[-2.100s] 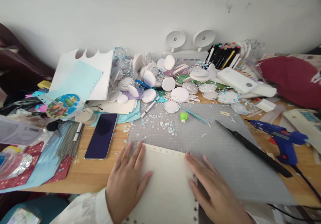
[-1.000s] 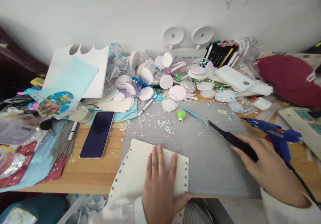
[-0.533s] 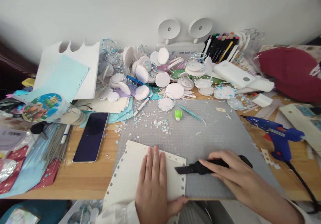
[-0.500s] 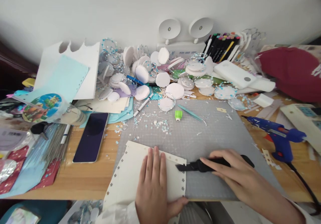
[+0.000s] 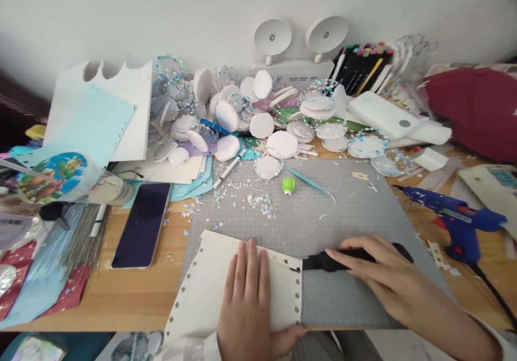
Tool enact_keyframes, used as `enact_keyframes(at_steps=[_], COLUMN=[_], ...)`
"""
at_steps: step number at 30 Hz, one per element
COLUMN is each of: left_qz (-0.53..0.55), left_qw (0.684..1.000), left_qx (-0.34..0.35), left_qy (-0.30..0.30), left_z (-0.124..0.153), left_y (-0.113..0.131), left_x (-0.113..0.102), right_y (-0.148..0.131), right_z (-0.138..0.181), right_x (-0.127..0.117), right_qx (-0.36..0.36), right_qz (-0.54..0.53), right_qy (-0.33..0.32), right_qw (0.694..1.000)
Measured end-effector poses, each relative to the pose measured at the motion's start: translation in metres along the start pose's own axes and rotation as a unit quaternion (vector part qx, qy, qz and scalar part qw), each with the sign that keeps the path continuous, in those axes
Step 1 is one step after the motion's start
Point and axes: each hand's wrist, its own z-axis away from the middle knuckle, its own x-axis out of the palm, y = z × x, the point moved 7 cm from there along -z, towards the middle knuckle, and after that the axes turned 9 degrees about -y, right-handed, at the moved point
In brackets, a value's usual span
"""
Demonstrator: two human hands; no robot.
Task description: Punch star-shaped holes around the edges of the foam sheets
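Note:
A cream sheet of paper (image 5: 210, 285) with small flower-shaped holes along its edges lies on the grey cutting mat (image 5: 347, 210), overhanging the table's front edge. My left hand (image 5: 248, 296) lies flat on the sheet, fingers stretched out and thumb off to the right. My right hand (image 5: 377, 272) is closed around a black utility knife (image 5: 319, 261), which points left. Its blade meets the sheet's upper right corner, where most of the blade is hidden by the paper. A narrow strip along the top edge looks partly separated there.
Behind the mat lies a heap of white discs (image 5: 281, 144). Tiny paper flowers (image 5: 260, 205), a green punch (image 5: 288, 185) and teal tweezers (image 5: 309, 181) lie on the mat. A phone (image 5: 141, 226) is at left, a blue glue gun (image 5: 456, 210) at right.
The knife has shifted slightly up and right; its blade, visible over the paper before, is now mostly hidden at the corner. My left hand stays on the sheet. The view has shifted slightly.

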Motion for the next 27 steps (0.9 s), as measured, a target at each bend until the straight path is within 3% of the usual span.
enact_keyframes(at_steps=[10,14,19,27], left_qz=[0.003,0.011,0.026,0.02], left_qw=[1.0,1.0,0.997,0.997], left_qx=[-0.011,-0.005,0.075,0.074], left_qy=[-0.006,0.001,0.004,-0.02], left_z=[0.0,0.002,0.005,0.004], left_y=[0.001,-0.001,-0.001,-0.007], left_x=[-0.001,-0.005,-0.013,-0.012], right_y=[-0.022,-0.015,-0.012,-0.026], right_z=[-0.03,-0.017,0.003,-0.005], right_x=[0.002,-0.001,0.002,0.006], right_qx=[-0.012,-0.011,0.006,0.004], right_qz=[-0.02,-0.015,-0.004,-0.019], right_qy=[0.012,0.007,-0.028,-0.003], right_qw=[1.0,1.0,1.0,1.0])
